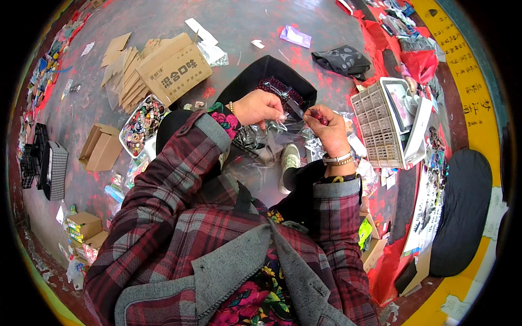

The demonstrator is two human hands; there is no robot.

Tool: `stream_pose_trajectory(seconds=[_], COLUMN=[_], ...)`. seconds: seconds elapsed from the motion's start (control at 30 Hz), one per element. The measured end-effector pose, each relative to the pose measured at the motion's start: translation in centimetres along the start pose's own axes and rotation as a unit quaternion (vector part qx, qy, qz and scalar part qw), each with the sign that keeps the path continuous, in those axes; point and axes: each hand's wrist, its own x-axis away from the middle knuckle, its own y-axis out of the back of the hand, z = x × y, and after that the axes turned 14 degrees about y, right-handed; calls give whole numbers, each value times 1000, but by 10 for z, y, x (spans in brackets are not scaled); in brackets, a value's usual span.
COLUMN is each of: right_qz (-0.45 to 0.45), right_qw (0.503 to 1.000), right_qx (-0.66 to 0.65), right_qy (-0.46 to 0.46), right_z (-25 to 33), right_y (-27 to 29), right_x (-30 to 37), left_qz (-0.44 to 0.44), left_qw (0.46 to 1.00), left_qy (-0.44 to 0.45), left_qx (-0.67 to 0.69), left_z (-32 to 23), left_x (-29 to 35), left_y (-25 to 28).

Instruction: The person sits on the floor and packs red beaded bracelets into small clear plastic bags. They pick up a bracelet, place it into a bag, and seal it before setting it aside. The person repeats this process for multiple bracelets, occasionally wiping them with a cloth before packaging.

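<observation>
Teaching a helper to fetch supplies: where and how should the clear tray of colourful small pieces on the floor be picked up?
Probably grip the clear tray by its two long rims, coming from above with both hands: it lies flat, open-topped and full, so it must stay level.

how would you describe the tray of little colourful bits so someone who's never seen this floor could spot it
Start at the big printed cardboard box lying on the grey floor, up and to the person's left. Just below its near corner sits a clear plastic tray, heaped with small multicoloured pieces. Its neighbours are plain brown cartons and flattened cardboard; it alone is see-through and many-coloured.
</observation>
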Motion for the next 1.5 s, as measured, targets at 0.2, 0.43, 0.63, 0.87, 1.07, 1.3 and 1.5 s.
stream_pose_trajectory(seconds=[0.2,0.43,0.63,0.87,1.07,1.3,1.5], right_qz=[13,23,31,25,-10,-95,-305], right_qw=[998,1000,998,997,998,988,950], right_qx=[13,6,50,68,63,100,-11], right_qy=[-58,-5,13,35,24,70,70], right_z=[5,-14,-14,-25,-16,-18,-14], right_y=[0,-4,-8,-10,-11,-10,-4], right_x=[-2,-1,-1,0,-1,-3,-6], left_qz=[14,28,-38,-57,-29,-26,-442], left_qw=[998,997,997,995,996,998,803], left_qy=[-2,-52,-18,-83,-69,-41,-287], left_qx=[66,51,58,7,41,36,-280], left_z=[6,6,6,11,14,7,10], left_x=[-4,-7,-7,-11,-10,-4,-5], left_y=[0,-6,-13,-13,-11,-12,-10])
